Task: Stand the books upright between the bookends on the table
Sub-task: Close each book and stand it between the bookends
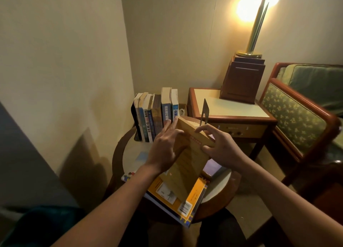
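The left hand (164,146) lies flat against a tilted tan book (187,165), straight fingertips touching the upright books (157,113) beyond. The right hand (221,147) grips the tan book's top edge with curled fingers.

Found row of upright books (157,113) at back left of table (130,154), left bookend (134,117) touching its left end. Noted right bookend (204,110) standing apart, right of row. Logged tilted book (187,154) between row and right bookend, left grip (163,148) on its left side, right grip (219,146) on its right. Saw flat stack (178,200) at near edge, under tilted book's lower end. Recorded side table (232,107) behind right, lamp (258,24) on it, armchair (297,113) further right.
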Tool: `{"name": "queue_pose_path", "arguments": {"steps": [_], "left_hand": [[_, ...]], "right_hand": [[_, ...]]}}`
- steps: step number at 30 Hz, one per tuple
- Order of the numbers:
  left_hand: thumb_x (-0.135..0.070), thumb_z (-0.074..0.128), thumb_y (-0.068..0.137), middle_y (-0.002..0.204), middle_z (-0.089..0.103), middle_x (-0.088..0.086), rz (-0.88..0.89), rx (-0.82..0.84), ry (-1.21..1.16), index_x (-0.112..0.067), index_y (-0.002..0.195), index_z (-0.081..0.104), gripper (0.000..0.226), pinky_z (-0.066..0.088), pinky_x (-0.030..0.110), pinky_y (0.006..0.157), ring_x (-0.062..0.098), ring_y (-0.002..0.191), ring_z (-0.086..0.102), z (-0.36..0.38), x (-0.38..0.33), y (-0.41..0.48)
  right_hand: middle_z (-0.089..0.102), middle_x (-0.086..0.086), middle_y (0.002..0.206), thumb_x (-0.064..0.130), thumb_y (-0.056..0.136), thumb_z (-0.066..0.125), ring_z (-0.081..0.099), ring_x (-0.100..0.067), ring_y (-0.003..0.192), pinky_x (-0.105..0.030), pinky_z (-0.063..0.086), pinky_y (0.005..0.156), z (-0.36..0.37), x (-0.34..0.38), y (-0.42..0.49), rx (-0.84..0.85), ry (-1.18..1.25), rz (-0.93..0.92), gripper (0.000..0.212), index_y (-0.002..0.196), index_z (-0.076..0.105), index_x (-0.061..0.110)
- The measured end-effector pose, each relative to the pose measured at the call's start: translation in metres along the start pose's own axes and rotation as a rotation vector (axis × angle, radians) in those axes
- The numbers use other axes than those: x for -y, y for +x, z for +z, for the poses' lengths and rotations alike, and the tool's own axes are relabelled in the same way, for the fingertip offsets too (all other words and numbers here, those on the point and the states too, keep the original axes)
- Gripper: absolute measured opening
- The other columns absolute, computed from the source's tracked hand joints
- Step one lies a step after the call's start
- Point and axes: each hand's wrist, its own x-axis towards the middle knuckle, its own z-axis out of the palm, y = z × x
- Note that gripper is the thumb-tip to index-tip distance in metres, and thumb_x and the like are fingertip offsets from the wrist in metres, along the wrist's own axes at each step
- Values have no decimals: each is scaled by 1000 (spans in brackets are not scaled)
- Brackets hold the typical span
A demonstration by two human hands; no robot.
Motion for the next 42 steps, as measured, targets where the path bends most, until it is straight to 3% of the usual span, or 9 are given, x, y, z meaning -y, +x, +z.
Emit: {"name": "queue_pose_path", "arguments": {"steps": [3,6,10,13,16,22,29,33,42], "left_hand": [[-25,69,93,164,27,1,-116,44,-97,-23,142,46,54,40,67,107,36,150,24,16,-1,-11],[-47,58,97,166,20,-2,-215,146,-172,-33,156,27,68,33,62,114,31,153,16,29,-11,-18],[-78,26,92,168,8,-9,-226,314,-130,-47,156,10,73,31,58,117,24,154,12,49,-15,-31],[-86,15,86,168,1,-13,-225,383,-115,-58,152,-3,74,32,59,116,26,154,14,56,-9,-35],[-77,17,89,169,-1,-6,-234,445,-18,-49,155,-7,75,19,56,122,27,155,6,55,4,-34],[-92,-8,70,169,2,-2,-392,499,176,-33,160,8,109,11,58,121,30,155,7,55,61,-32],[-73,29,95,167,18,5,-560,708,256,-42,158,7,74,20,62,119,36,149,24,53,116,-31],[-77,20,94,169,2,0,-513,651,270,-46,157,-5,75,-1,59,122,33,154,-5,54,120,-41],[-77,17,94,169,9,-2,-447,550,313,-45,157,-3,74,1,59,122,31,155,-3,61,127,-49]], "right_hand": [[54,0,121,7,88,71,60,-21,104,-35,63,69,-7,-2,4,84,-26,93,44,119,58,35],[50,0,124,13,88,73,59,-24,105,-36,63,69,-12,-4,6,153,-37,208,50,128,56,39],[44,0,135,14,99,57,53,-22,115,-33,61,74,-12,-7,5,159,-64,316,53,146,45,34],[42,-3,147,14,102,51,48,-29,132,-41,60,85,-18,-9,4,129,-56,323,50,146,43,37],[43,-6,150,11,103,49,47,-32,135,-49,57,88,-32,-5,6,92,-78,285,54,150,38,33],[49,-11,144,10,103,47,57,-37,123,-54,59,85,-57,-3,30,-133,-243,115,52,152,36,25],[50,-12,146,11,103,47,55,-39,125,-50,56,85,-52,-16,87,-262,-334,33,53,154,35,17],[51,-14,145,10,103,47,54,-42,124,-53,53,90,-32,-29,123,-246,-337,24,51,153,36,16],[56,-18,141,7,102,46,60,-39,118,-41,54,86,21,-40,193,-130,-378,92,49,150,41,12]]}}
